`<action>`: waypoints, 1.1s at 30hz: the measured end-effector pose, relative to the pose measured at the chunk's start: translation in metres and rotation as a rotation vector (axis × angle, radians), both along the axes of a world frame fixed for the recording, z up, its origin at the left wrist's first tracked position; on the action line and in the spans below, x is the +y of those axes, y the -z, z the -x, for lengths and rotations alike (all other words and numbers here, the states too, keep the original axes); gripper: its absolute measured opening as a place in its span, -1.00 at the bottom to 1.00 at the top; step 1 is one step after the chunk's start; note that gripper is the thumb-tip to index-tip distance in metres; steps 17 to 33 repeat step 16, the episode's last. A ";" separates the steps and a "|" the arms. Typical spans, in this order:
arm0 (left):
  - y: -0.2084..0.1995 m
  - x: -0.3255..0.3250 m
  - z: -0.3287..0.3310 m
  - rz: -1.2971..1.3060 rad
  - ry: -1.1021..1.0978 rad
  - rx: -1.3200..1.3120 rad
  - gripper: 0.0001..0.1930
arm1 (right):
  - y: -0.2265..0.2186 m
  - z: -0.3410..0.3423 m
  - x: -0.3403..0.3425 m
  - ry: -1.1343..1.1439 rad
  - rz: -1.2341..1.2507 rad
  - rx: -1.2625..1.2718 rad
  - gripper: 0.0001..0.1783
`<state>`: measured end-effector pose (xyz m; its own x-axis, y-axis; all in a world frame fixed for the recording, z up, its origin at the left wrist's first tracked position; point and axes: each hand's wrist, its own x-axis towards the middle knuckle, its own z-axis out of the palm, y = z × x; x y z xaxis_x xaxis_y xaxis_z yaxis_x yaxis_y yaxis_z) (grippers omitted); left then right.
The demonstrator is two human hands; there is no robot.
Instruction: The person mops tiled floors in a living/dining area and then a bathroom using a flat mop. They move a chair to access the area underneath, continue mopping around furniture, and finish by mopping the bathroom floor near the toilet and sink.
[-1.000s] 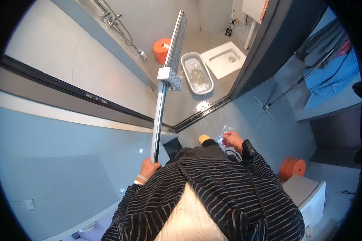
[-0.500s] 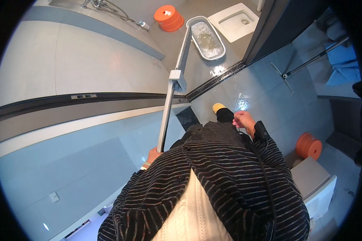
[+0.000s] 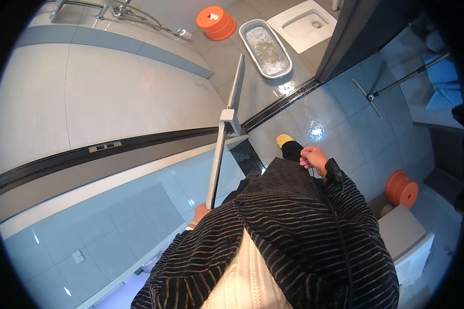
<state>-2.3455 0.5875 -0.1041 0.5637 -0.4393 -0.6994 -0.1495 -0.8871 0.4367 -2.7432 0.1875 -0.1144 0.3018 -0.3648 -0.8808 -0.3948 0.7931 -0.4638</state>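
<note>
While the left hand (image 3: 201, 211) grips the long mop (image 3: 222, 140) by its handle's low end, head flat on wall tiles at 12 o'clock, lower than 1 s ago: wiping stroke in progress. Right hand (image 3: 313, 157), at 2 o'clock, loosely curled, holds nothing visible. Basin (image 3: 267, 49) beyond, 12 o'clock.

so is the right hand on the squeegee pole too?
No, only the left hand grips the squeegee pole; the right hand hangs free beside the leg.
</note>
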 end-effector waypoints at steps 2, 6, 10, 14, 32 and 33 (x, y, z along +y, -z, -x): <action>-0.002 0.000 0.004 0.023 -0.077 0.068 -0.66 | 0.003 -0.002 -0.002 -0.020 -0.006 0.006 -0.82; -0.015 -0.006 0.015 -0.122 0.056 0.030 -0.69 | 0.007 -0.005 -0.006 -0.009 -0.022 0.009 -0.82; -0.008 -0.020 0.016 -0.100 0.018 0.115 -0.69 | 0.011 -0.003 -0.005 0.026 -0.028 0.019 -0.81; -0.013 -0.009 0.012 -0.110 0.015 0.134 -0.68 | 0.015 0.002 -0.003 0.068 -0.028 0.045 -0.80; -0.035 0.016 0.009 -0.149 0.037 0.121 -0.68 | 0.017 0.004 -0.001 0.083 -0.032 0.046 -0.79; -0.035 0.016 0.009 -0.149 0.037 0.121 -0.68 | 0.017 0.004 -0.001 0.083 -0.032 0.046 -0.79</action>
